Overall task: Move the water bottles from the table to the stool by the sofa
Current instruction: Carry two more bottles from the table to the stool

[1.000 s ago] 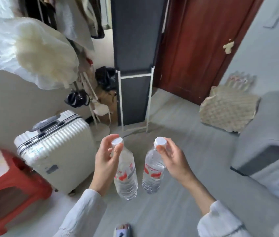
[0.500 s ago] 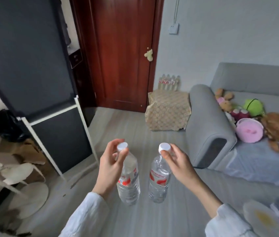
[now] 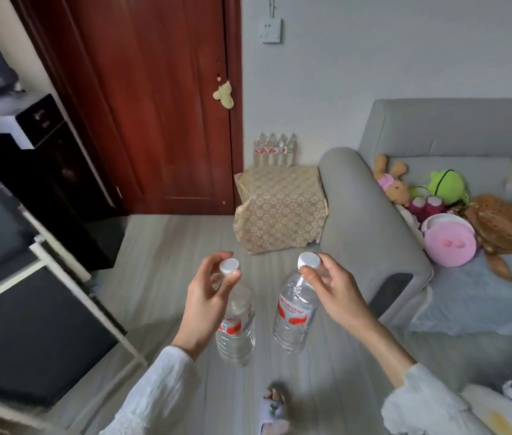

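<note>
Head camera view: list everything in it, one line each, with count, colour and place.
water bottles in hand: two, clear with white caps and red labels, hanging by their necks above the floor, centre
pack of bottles: one, clear with red labels, on the covered stool
covered stool: one, beige patterned cloth, between door and sofa arm
sofa: one, grey, right
plush toys: several, pink, green and brown, on the sofa seat
door: one, dark red wood, rear centre
wall switch: one, white, right of the door
dark cabinet: one, black with white frame, left
left hand: one, fingers pinching the left bottle's neck
right hand: one, fingers pinching the right bottle's neck
</note>
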Motion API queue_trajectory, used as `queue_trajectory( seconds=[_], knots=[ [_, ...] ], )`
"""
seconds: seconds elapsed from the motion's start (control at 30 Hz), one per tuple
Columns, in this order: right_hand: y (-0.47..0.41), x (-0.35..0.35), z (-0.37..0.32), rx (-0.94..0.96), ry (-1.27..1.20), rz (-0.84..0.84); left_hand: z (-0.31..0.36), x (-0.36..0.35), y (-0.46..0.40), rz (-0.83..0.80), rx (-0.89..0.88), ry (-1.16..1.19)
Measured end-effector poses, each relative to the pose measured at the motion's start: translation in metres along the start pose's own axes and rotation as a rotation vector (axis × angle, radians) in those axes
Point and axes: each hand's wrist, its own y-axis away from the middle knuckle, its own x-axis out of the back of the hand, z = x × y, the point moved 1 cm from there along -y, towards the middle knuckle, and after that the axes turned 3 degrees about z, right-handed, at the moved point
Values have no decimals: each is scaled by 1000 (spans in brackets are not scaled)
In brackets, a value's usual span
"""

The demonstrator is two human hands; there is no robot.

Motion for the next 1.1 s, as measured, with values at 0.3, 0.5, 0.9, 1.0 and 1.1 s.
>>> queue_trajectory(
  seconds=[0.3, 0.5, 0.9, 1.0, 1.1],
  knots=[
    [-192, 24, 38, -5, 75, 3, -5, -69, -191, -29, 14, -9],
    [-306, 35, 67, -46, 104, 42, -14, -108, -310, -57, 0, -29],
    [-533, 32, 134, -75, 248, 149, -56, -177, -569, -102, -80, -225],
    [-575, 40, 149, -107, 224, 209, -55, -197, -625, -119, -105, -234],
    [-618, 52, 166, -149, 227, 243, -58, -222, -673, -162, -103, -226]
  ],
)
